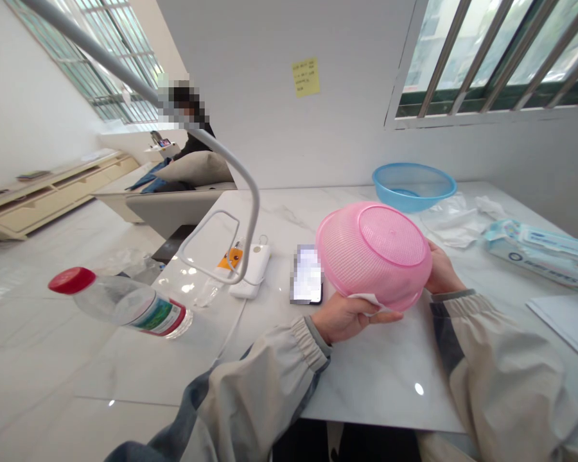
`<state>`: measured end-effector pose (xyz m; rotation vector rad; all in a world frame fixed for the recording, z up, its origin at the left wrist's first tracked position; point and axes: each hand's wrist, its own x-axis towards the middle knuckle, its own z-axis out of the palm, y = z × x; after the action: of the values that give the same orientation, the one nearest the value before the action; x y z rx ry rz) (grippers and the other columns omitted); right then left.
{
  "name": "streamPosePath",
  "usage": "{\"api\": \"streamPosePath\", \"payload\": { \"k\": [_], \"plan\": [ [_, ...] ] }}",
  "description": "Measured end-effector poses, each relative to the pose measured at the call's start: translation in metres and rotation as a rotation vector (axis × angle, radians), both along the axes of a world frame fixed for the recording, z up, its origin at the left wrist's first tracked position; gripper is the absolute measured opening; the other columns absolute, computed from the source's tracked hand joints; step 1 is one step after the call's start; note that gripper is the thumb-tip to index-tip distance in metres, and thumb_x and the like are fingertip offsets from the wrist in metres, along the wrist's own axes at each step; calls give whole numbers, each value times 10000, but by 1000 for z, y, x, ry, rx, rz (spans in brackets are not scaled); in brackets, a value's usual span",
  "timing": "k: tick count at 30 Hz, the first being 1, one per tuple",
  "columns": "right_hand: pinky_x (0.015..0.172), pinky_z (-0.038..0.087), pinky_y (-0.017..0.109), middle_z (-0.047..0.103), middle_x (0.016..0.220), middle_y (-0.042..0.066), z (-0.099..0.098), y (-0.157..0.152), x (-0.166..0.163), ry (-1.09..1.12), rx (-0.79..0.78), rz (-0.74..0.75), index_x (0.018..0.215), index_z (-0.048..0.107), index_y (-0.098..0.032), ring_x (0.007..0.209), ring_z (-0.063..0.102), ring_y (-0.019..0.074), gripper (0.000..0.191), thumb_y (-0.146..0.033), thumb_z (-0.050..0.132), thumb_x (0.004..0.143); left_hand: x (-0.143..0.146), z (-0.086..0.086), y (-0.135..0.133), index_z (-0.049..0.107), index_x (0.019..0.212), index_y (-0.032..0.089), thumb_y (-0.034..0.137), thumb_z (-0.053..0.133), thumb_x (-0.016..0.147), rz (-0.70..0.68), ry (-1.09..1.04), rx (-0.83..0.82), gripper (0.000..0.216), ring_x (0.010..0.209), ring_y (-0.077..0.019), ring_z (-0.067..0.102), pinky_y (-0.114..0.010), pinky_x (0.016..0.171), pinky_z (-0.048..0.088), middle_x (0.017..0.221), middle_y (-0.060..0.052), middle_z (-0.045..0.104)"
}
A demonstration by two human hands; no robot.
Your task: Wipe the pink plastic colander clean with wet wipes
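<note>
A pink mesh plastic basket point(347, 247) is held tilted above the table, its round base turned up toward me. My left hand point(344, 316) is closed on a white wipe point(370, 301) at the basket's near lower side, thumb and fingers pressed together there. Behind the basket's right side, my right hand point(444, 271) grips it, with most of the fingers hidden. Just left of the basket, a phone point(307, 276) with a blurred screen lies on the table.
A blue mesh basket point(414, 199) stands at the back right, near a pack of wipes point(542, 253) and crumpled tissues point(455, 221). To the left are a red-capped water bottle point(135, 308), a white power bank point(251, 269) and a curved grey arm point(250, 186). A person sits beyond.
</note>
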<state>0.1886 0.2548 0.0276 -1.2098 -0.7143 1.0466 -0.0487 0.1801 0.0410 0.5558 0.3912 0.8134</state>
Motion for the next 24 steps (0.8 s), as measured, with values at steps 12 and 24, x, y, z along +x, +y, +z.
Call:
{"api": "streamPosePath", "payload": {
  "k": [12, 24],
  "plan": [
    [634, 561, 302, 743, 723, -1, 17, -4, 6, -12, -115, -74, 704, 770, -205, 694, 635, 196, 281, -215, 848, 434, -6, 2, -3, 804, 1227, 259, -23, 861, 657, -114, -14, -5, 638, 1298, -357, 710, -537, 1033, 635, 1293, -80, 789],
    [727, 616, 328, 817, 949, 61, -6, 5, -3, 112, -54, 82, 910, 831, -216, 928, 741, 289, 489, -282, 917, 433, -2, 5, -1, 804, 1221, 223, -44, 880, 614, 85, -26, -59, 667, 1153, -313, 762, -561, 1085, 613, 1063, -53, 811]
  ]
}}
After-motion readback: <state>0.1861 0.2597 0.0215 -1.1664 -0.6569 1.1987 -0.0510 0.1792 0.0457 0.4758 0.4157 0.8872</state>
